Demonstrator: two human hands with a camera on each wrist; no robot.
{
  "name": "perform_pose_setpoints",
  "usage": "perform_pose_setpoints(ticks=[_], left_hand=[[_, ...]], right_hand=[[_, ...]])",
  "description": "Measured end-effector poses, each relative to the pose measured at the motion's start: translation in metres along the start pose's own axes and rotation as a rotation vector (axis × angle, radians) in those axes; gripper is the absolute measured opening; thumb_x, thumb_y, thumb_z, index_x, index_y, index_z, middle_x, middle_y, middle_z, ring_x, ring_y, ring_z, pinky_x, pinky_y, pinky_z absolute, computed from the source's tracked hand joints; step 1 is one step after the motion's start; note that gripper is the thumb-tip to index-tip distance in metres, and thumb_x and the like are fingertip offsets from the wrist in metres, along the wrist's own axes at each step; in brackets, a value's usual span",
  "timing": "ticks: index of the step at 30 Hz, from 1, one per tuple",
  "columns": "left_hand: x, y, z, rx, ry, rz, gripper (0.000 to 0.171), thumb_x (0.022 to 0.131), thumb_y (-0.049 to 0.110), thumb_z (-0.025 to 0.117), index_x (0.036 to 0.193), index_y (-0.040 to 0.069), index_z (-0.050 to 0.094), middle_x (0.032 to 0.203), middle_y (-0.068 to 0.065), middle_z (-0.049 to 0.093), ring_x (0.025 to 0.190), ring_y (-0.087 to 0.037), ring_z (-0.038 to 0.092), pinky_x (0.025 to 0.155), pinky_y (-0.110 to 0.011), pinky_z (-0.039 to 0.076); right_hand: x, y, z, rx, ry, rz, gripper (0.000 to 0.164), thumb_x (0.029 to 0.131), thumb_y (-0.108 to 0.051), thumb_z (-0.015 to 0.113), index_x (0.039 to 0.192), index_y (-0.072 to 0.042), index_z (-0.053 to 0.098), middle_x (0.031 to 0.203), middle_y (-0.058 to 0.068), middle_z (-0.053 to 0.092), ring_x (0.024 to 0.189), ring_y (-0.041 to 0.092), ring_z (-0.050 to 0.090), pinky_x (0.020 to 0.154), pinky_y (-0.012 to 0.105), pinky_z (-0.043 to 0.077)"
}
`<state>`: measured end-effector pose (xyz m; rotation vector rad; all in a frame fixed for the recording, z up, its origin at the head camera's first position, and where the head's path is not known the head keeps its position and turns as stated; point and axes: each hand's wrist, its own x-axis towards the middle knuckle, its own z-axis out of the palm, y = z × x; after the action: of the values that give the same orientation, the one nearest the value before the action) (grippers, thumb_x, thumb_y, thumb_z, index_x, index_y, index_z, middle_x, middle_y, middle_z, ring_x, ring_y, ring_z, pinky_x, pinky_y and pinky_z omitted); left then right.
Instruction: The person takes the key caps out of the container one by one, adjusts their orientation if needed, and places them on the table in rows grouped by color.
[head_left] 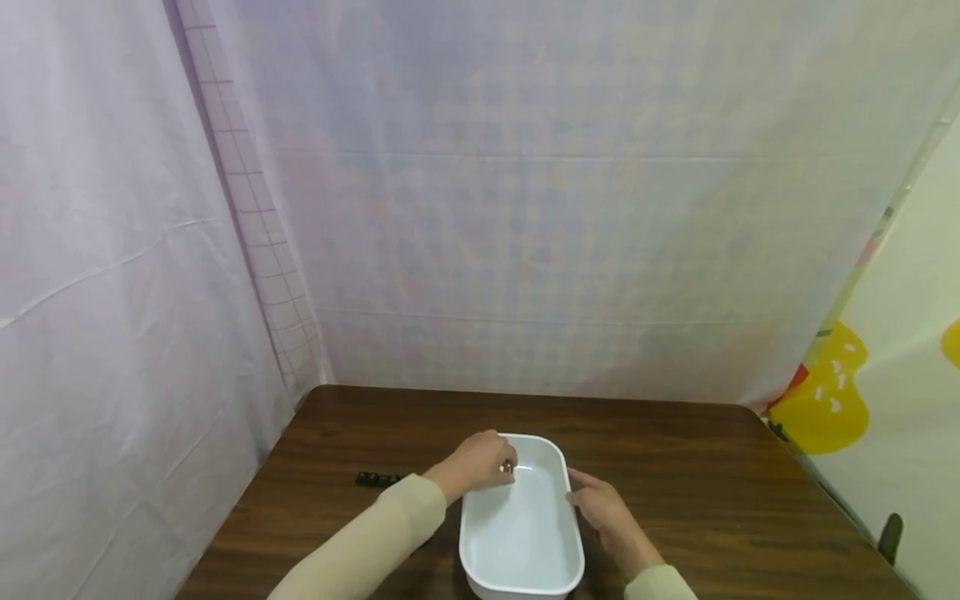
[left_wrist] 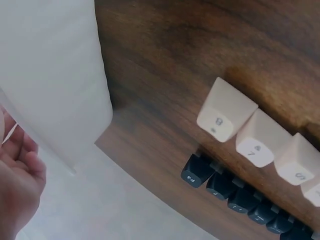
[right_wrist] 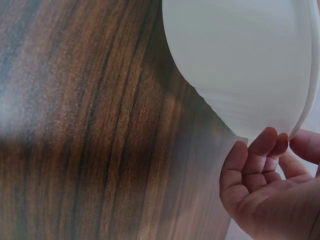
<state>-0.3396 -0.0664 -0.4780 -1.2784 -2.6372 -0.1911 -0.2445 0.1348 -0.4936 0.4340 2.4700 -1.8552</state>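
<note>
A white rectangular basin (head_left: pixel 525 546) stands on the brown table. My left hand (head_left: pixel 480 461) is over its far left part, fingers bent inward. In the left wrist view this hand (left_wrist: pixel 20 185) is partly cut off behind the basin's rim, and I cannot tell whether anything small is between the fingertips. On the basin's right side, my right hand (head_left: pixel 602 510) grips the rim. Seen from the right wrist, that hand (right_wrist: pixel 270 190) has bent fingers against the outer wall (right_wrist: pixel 240 65) and its thumb at the rim.
Left of the basin, black keycaps (head_left: pixel 378 479) stand in a row. The left wrist view shows cream keycaps (left_wrist: pixel 227 110) beside several black keycaps (left_wrist: pixel 220 184) on the wooden tabletop (left_wrist: pixel 150 60). Pale curtains (head_left: pixel 525 208) hang behind the table.
</note>
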Motion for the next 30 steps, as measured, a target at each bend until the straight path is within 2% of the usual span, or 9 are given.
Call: perform_pose_setpoints(ticks=[7, 9, 14, 20, 26, 30], left_hand=[[-0.004, -0.001, -0.001, -0.078, -0.029, -0.005, 0.022, 0.086, 0.019, 0.073, 0.107, 0.015, 0.077, 0.089, 0.009, 0.071, 0.079, -0.002, 0.059, 0.073, -0.018, 0.046], [-0.007, -0.002, -0.003, -0.104, -0.027, -0.004, 0.020, 0.086, 0.018, 0.073, 0.105, 0.014, 0.078, 0.089, 0.009, 0.071, 0.079, -0.002, 0.060, 0.073, -0.018, 0.047], [-0.015, -0.007, -0.006, -0.246, 0.025, -0.037, 0.015, 0.085, 0.014, 0.074, 0.099, 0.009, 0.077, 0.089, 0.006, 0.071, 0.080, -0.003, 0.062, 0.075, -0.018, 0.048], [-0.029, -0.013, -0.013, -0.340, 0.060, -0.078, 0.019, 0.088, 0.010, 0.071, 0.104, 0.003, 0.075, 0.092, 0.000, 0.071, 0.083, -0.010, 0.063, 0.073, -0.022, 0.050], [-0.048, -0.018, -0.022, -0.429, 0.067, -0.178, 0.020, 0.089, 0.010, 0.072, 0.107, 0.002, 0.075, 0.093, -0.001, 0.069, 0.080, -0.010, 0.059, 0.071, -0.026, 0.051], [-0.060, -0.027, -0.026, -0.473, 0.104, -0.235, 0.022, 0.086, 0.010, 0.074, 0.106, 0.002, 0.074, 0.094, -0.003, 0.069, 0.080, -0.012, 0.059, 0.071, -0.030, 0.051]], right_hand=[[0.000, 0.001, 0.000, 0.019, 0.000, 0.000, 0.053, 0.090, 0.000, 0.056, 0.142, 0.006, 0.046, 0.104, 0.023, 0.066, 0.081, 0.024, 0.067, 0.070, 0.041, 0.056], [0.001, 0.001, 0.000, 0.006, 0.002, -0.003, 0.052, 0.090, 0.000, 0.056, 0.141, 0.007, 0.047, 0.107, 0.024, 0.066, 0.083, 0.025, 0.066, 0.071, 0.042, 0.056], [0.001, 0.000, 0.000, -0.016, 0.006, -0.015, 0.052, 0.090, 0.000, 0.057, 0.140, 0.007, 0.048, 0.113, 0.028, 0.063, 0.085, 0.025, 0.065, 0.073, 0.042, 0.055], [0.001, 0.000, 0.000, -0.025, 0.006, -0.016, 0.051, 0.090, 0.000, 0.056, 0.140, 0.007, 0.048, 0.117, 0.030, 0.061, 0.088, 0.027, 0.065, 0.075, 0.043, 0.055], [0.000, 0.000, 0.001, -0.030, 0.011, -0.030, 0.051, 0.090, -0.001, 0.057, 0.139, 0.007, 0.049, 0.119, 0.031, 0.060, 0.092, 0.030, 0.064, 0.077, 0.045, 0.054], [0.000, 0.001, 0.002, -0.039, 0.017, -0.062, 0.050, 0.089, 0.000, 0.058, 0.137, 0.009, 0.050, 0.124, 0.033, 0.057, 0.104, 0.039, 0.061, 0.088, 0.051, 0.050]])
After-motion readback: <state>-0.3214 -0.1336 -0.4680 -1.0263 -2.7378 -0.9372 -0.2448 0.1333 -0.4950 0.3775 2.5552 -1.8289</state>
